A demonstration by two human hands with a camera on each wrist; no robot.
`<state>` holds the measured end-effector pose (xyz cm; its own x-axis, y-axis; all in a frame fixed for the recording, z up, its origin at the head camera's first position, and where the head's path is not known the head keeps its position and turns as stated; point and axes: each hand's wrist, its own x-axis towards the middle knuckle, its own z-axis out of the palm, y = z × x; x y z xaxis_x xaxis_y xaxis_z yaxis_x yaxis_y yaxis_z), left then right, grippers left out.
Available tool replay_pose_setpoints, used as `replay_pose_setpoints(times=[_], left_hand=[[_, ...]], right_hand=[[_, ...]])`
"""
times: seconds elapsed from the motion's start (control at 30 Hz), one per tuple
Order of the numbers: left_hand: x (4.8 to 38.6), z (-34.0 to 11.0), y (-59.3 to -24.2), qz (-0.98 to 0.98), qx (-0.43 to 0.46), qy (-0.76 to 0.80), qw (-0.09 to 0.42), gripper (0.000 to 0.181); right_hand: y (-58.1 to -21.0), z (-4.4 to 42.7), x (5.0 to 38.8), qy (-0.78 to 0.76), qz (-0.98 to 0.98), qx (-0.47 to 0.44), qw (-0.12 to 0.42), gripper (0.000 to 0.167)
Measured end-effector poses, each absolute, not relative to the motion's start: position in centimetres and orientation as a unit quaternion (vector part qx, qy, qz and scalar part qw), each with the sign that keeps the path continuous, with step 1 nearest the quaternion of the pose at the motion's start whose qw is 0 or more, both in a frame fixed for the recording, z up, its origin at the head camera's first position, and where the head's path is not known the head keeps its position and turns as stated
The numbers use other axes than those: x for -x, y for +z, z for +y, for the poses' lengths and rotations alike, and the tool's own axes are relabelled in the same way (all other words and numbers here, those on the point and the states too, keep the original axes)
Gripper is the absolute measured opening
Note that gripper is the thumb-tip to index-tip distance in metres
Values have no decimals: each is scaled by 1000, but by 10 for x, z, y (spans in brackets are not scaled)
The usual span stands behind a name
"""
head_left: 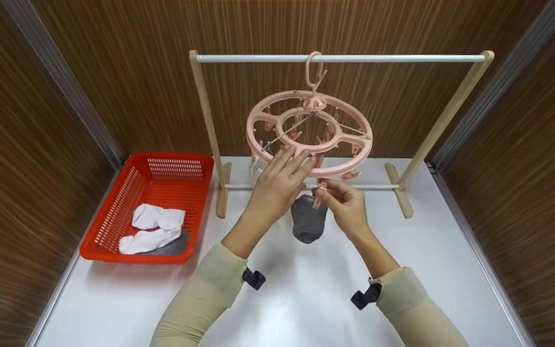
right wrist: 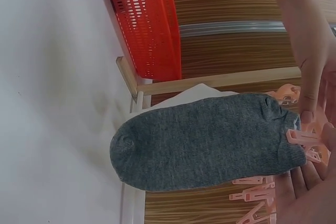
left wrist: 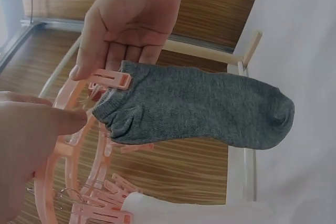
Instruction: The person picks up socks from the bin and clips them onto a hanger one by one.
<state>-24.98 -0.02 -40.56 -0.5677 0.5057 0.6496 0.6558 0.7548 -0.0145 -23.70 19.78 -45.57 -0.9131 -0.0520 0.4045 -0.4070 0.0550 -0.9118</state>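
Note:
A round pink clip hanger [head_left: 350,168] hangs by its hook from the rail. My left hand [head_left: 277,185] lies across its front rim, fingers over the top and thumb below. Beside it, my right hand [head_left: 352,207] pinches a pink clip [head_left: 317,200] at the cuff of a grey sock [head_left: 309,224]. The grey sock [left wrist: 205,106] dangles toe down, its cuff bunched at one side in the left wrist view. In the right wrist view, the clip [right wrist: 303,137] overlaps the cuff beside my right thumb. A white item [right wrist: 199,94] hangs behind the grey sock.
At the left stands a red basket [head_left: 203,212] with white socks [head_left: 154,229] and a grey one [head_left: 176,245] inside. The white rail [head_left: 403,58] rests on wooden side posts [head_left: 446,118]. Wood-patterned walls enclose the white table [head_left: 451,270].

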Motion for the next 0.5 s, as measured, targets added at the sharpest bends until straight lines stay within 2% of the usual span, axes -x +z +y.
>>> replay_pose_setpoints(times=[0.3, 0.5], left_hand=[[253, -2, -408, -874, 323, -114, 344, 51], [255, -4, -408, -871, 323, -133, 345, 46]], right_hand=[[-455, 198, 236, 666, -726, -138, 101, 31], [-434, 199, 225, 645, -746, -149, 76, 42]])
